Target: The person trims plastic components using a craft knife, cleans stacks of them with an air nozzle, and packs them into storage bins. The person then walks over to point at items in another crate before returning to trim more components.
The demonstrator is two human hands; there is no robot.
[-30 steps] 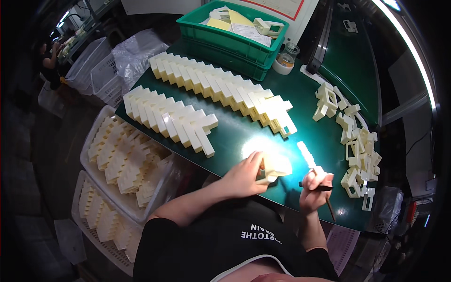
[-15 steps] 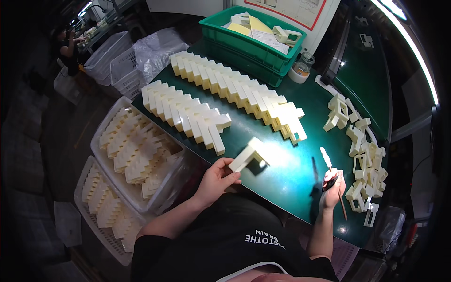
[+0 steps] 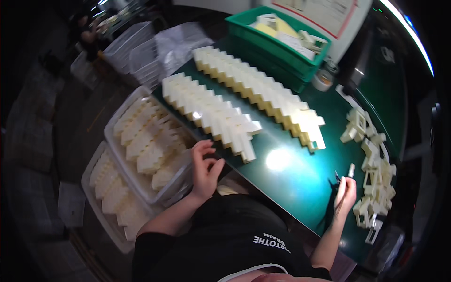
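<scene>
My left hand (image 3: 206, 169) is at the near left edge of the table, fingers apart and holding nothing. Just beyond it lies a row of cream L-shaped plastic parts (image 3: 206, 108), nested one against another. A second, longer row of the same parts (image 3: 263, 89) runs alongside, farther right. My right hand (image 3: 345, 196) is closed on a thin stick with a white wrapped tip (image 3: 352, 170). A dark, thin pointed thing (image 3: 337, 176) also sticks out of that hand; its kind is not clear.
Loose cream frames (image 3: 373, 183) are heaped along the table's right side. At the back stand a green crate (image 3: 272, 51) with parts and papers, and a glass jar (image 3: 323, 79). Two bins (image 3: 112, 129) of stacked parts sit left, below table height. A person (image 3: 89, 37) works far left.
The L-shaped part my left hand held is out of it, and the left row looks one part longer. My left hand has drawn back, open. The view has shifted.
</scene>
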